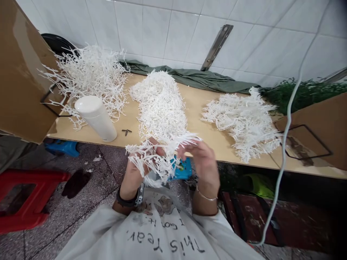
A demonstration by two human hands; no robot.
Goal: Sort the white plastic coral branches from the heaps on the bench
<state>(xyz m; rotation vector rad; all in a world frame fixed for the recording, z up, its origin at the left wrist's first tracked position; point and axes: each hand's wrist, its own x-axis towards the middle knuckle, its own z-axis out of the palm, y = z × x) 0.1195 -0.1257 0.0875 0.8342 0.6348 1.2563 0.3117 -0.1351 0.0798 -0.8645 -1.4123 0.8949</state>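
Observation:
Close to my body, over the table's front edge, my left hand is closed around a bunch of white branching plastic sprigs. My right hand, a little blurred, pinches the tips at the right end of the sprigs. Just behind my hands lies a long heap of short white pieces. A looser pile of white branched sprigs sits at the back left. Another pile of white sprigs spreads over the right part of the table.
A white lidded bottle and several dark slivers are on the table. Cardboard boxes flank both ends. A grey cable hangs at right. Red and blue stools stand below.

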